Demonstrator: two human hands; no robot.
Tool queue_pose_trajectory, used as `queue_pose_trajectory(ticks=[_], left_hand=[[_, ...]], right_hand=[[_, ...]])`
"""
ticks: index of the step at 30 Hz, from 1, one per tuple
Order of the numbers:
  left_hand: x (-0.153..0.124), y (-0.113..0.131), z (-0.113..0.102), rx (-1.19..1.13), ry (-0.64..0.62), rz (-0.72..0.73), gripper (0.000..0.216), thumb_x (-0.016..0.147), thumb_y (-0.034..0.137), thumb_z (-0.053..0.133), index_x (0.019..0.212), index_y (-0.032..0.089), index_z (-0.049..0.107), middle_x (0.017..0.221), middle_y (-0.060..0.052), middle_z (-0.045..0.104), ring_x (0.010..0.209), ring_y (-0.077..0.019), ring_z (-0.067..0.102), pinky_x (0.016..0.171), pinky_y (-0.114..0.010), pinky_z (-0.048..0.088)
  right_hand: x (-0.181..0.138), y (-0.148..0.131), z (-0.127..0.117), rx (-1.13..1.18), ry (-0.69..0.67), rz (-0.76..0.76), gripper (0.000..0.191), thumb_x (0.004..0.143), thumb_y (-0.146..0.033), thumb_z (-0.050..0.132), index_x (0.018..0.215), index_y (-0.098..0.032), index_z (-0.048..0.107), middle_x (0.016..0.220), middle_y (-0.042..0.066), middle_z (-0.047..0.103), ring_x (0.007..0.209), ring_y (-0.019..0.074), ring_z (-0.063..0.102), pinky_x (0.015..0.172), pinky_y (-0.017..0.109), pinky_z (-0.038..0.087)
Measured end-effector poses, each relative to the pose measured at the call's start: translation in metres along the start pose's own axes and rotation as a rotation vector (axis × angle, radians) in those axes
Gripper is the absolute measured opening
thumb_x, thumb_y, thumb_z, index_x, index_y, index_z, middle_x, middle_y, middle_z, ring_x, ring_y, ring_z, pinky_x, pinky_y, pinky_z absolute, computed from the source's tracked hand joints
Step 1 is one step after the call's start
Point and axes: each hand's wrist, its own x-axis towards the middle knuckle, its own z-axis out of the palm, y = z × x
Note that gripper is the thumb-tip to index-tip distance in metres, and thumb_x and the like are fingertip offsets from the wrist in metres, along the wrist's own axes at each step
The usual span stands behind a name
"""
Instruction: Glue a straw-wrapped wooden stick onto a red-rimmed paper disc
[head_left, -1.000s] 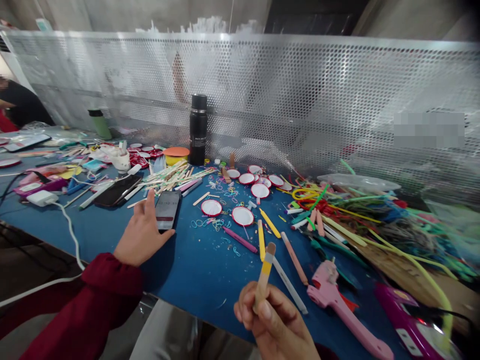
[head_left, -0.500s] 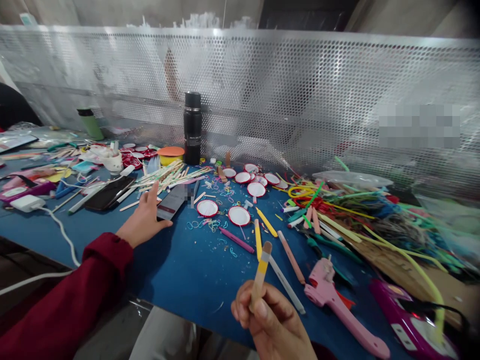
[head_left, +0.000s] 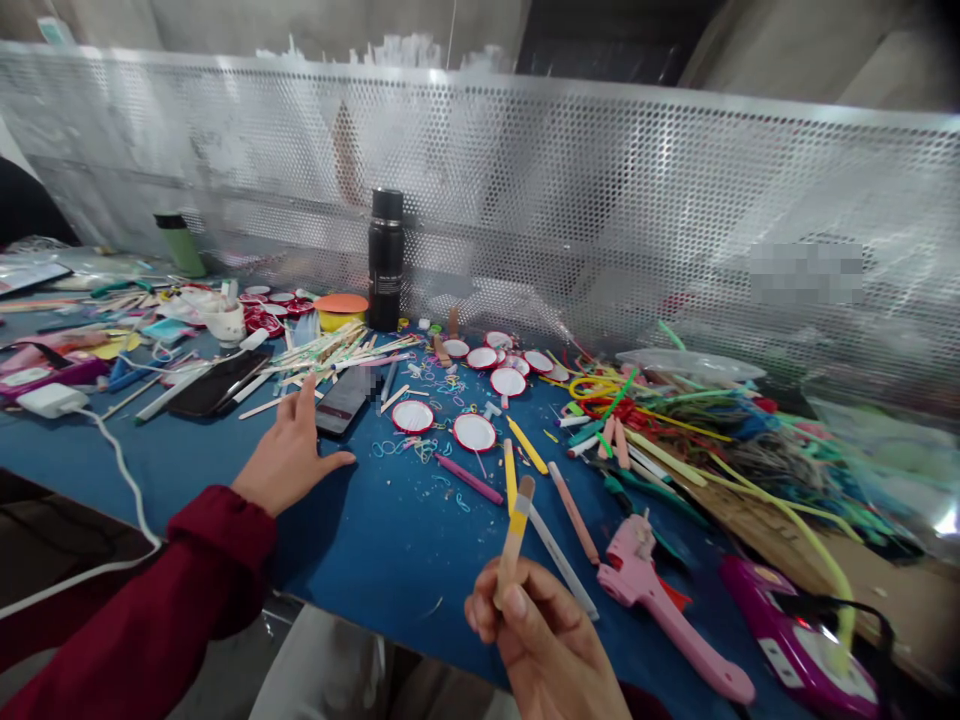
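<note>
My right hand [head_left: 536, 615] pinches a wooden craft stick [head_left: 515, 535] between thumb and fingers. The stick points up and away, with a yellow band, a greyish band and a brown tip. Over the left of the table, my left hand [head_left: 289, 455] is open, fingers stretched and thumb spread to the right. It hovers beside a phone [head_left: 345, 402] with a dark screen; contact cannot be made out. Beyond the stick lie a yellow marker [head_left: 528, 446], a pink marker [head_left: 574, 515] and a purple pen [head_left: 469, 479]. Two white discs with red rims [head_left: 474, 433] lie farther back.
A pink glue gun [head_left: 667, 610] and a purple device [head_left: 799, 630] lie at right, before a heap of coloured pipe cleaners [head_left: 765, 430]. A black bottle [head_left: 386, 265] stands by the perforated metal panel [head_left: 600, 220]. Loose sticks [head_left: 337, 350] and another phone [head_left: 219, 383] lie at left.
My left hand has drawn back slightly from the phone, whose screen now looks darker. My right hand keeps hold of the craft stick. The view has shifted a little.
</note>
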Motion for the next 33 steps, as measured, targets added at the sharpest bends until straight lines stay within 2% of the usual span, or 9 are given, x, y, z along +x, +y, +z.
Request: queue_pose_trajectory(ticks=[5,10,14,19,23,29,33], left_hand=[[0.025,-0.006,0.007,0.010,0.034,0.050,0.107,0.081,0.052,0.067,0.157,0.009,0.006,0.139,-0.028,0.041,0.131,-0.0435,0.048,0.105,-0.052,0.042],[0.030,-0.004,0.015,0.008,0.095,0.135,0.099,0.083,0.039,0.066,0.157,0.011,0.007,0.134,-0.025,0.046,0.130,-0.0414,0.047,0.106,-0.053,0.041],[0.033,0.005,0.022,-0.024,0.094,0.139,0.100,0.082,0.040,0.068,0.157,0.012,0.008,0.136,-0.025,0.044,0.130,-0.0421,0.048,0.102,-0.051,0.045],[0.050,0.017,0.028,-0.056,0.094,0.055,0.107,0.076,0.042,0.075,0.157,0.011,0.012,0.135,-0.026,0.044,0.124,-0.0414,0.053,0.100,-0.049,0.046],[0.062,0.015,0.034,-0.093,0.111,0.050,0.106,0.076,0.044,0.075,0.157,0.011,0.015,0.134,-0.025,0.044,0.124,-0.0407,0.053,0.101,-0.050,0.045],[0.061,0.009,0.039,-0.093,0.130,0.045,0.114,0.074,0.056,0.071,0.157,0.009,0.009,0.139,-0.028,0.039,0.131,-0.0448,0.045,0.104,-0.053,0.043],[0.061,0.014,0.038,-0.103,0.148,0.082,0.107,0.075,0.049,0.072,0.156,0.011,0.013,0.137,-0.025,0.040,0.129,-0.0420,0.048,0.103,-0.051,0.043]], right_hand=[[0.002,0.001,0.002,-0.022,-0.002,0.006,0.026,0.075,-0.047,0.081,0.079,-0.021,0.076,0.074,0.004,0.068,0.066,0.0130,0.058,0.064,0.027,0.046],[0.005,0.005,0.004,-0.019,-0.023,0.009,0.026,0.075,-0.047,0.081,0.079,-0.022,0.076,0.071,0.003,0.068,0.065,0.0126,0.057,0.064,0.027,0.045],[0.007,0.005,0.008,-0.011,-0.039,0.012,0.025,0.076,-0.046,0.081,0.078,-0.022,0.076,0.073,0.003,0.069,0.065,0.0117,0.057,0.065,0.026,0.044],[0.009,0.006,0.015,-0.016,-0.063,0.018,0.026,0.077,-0.048,0.079,0.081,-0.022,0.077,0.069,0.003,0.067,0.066,0.0120,0.056,0.066,0.026,0.042],[0.008,0.008,0.017,-0.010,-0.086,0.012,0.028,0.077,-0.049,0.079,0.080,-0.021,0.076,0.069,0.002,0.067,0.064,0.0122,0.055,0.066,0.027,0.042],[0.005,0.005,0.015,-0.031,-0.061,-0.003,0.028,0.077,-0.049,0.079,0.080,-0.021,0.076,0.068,0.002,0.066,0.064,0.0124,0.056,0.066,0.027,0.043],[0.004,0.005,0.016,-0.029,-0.040,-0.012,0.029,0.075,-0.049,0.080,0.078,-0.020,0.075,0.069,0.003,0.067,0.064,0.0130,0.056,0.065,0.028,0.044]])
